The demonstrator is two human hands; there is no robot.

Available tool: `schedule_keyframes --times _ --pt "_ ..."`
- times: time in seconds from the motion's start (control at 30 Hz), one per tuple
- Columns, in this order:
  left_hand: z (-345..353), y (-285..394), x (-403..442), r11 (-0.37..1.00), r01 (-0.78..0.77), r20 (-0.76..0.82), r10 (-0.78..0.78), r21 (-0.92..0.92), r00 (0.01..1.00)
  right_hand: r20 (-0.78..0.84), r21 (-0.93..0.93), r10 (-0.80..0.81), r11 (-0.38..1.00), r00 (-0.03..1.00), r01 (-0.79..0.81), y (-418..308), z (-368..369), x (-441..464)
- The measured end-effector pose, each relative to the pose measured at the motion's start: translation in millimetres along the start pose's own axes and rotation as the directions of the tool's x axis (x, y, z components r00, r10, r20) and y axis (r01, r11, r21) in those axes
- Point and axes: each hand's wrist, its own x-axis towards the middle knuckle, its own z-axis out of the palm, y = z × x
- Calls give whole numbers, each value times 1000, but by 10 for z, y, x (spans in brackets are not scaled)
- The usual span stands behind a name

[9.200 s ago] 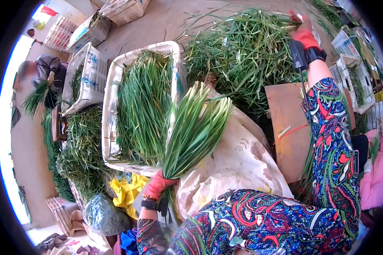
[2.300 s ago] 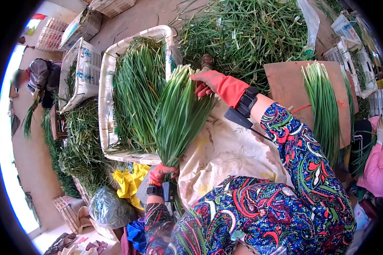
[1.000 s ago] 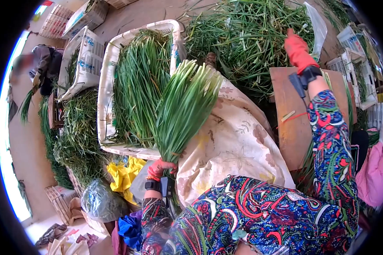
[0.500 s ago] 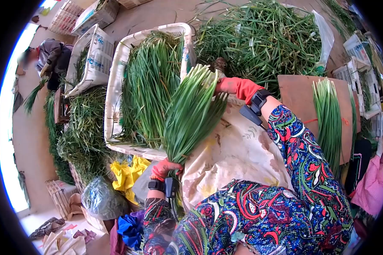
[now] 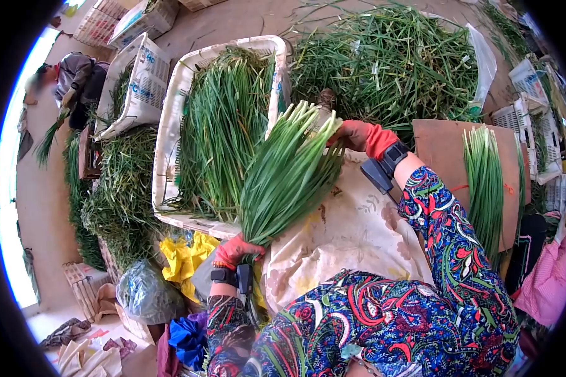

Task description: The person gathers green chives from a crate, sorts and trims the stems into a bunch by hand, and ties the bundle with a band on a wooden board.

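Note:
A fanned bunch of garlic chives (image 5: 283, 182) lies aslant over my lap and the near right corner of a white crate. My left hand (image 5: 237, 250), in a red glove, is closed around the dark leafy end at the lower left. At the pale stem end, my right hand (image 5: 358, 137), also red-gloved, is closed on the outer stalks, its fingertips partly hidden by them. More chives (image 5: 223, 138) fill the white crate (image 5: 163, 157). To the right, a trimmed chive bunch (image 5: 483, 179) rests on a brown board (image 5: 434, 147).
A large heap of loose green leaves (image 5: 383, 63) spreads beyond my right hand, with a clear plastic sheet (image 5: 485, 69) at its edge. Leaf piles (image 5: 122, 188) and a tilted crate (image 5: 149, 75) stand left. A co-worker (image 5: 78, 85) bends there holding greens. Cloth (image 5: 333, 232) covers my lap.
My right hand has shifted slightly right and down with the stem end. My left hand has drifted a little left, and the bunch looks more spread out.

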Motion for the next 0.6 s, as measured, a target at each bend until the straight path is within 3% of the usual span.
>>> schedule_keyframes --times 0.07,0.17,0.27,0.3,0.33,0.37,0.4,0.47,0.5,0.53,0.6 --pt "47 108 -52 999 -16 6 17 -44 1000 -28 16 -52 998 998 53 -27 57 -93" --pt "94 156 -89 996 -40 19 42 -81 999 -194 -145 -142 983 971 115 -23 101 -184" --pt "136 107 -23 992 -47 44 53 -119 998 -384 -502 -169 863 908 -52 -276 118 -280" --pt "92 10 10 985 -38 73 51 -171 996 -434 -479 -296 875 851 60 -401 104 -315" --pt "79 -36 19 985 -37 63 48 -171 997 -548 -251 -267 957 793 148 -552 101 -416" --pt "69 -68 22 985 -37 52 46 -170 998 -563 -200 -395 917 726 344 -608 -51 -486" --pt "61 -96 24 985 -38 40 45 -171 998 -672 -201 -384 918 633 343 -751 -143 -603" --pt "41 -137 56 991 -35 30 39 -127 999 -649 -195 -458 872 608 450 -863 -278 -760" --pt "30 -139 71 994 -33 28 36 -103 999 -570 -268 -439 899 695 347 -845 -257 -791" --pt "33 -126 78 993 -41 31 45 -108 998 -412 -562 -446 811 794 164 -816 -135 -807" --pt "49 -94 86 992 -53 41 58 -114 997 -284 -803 -286 592 915 -64 -655 325 -781"
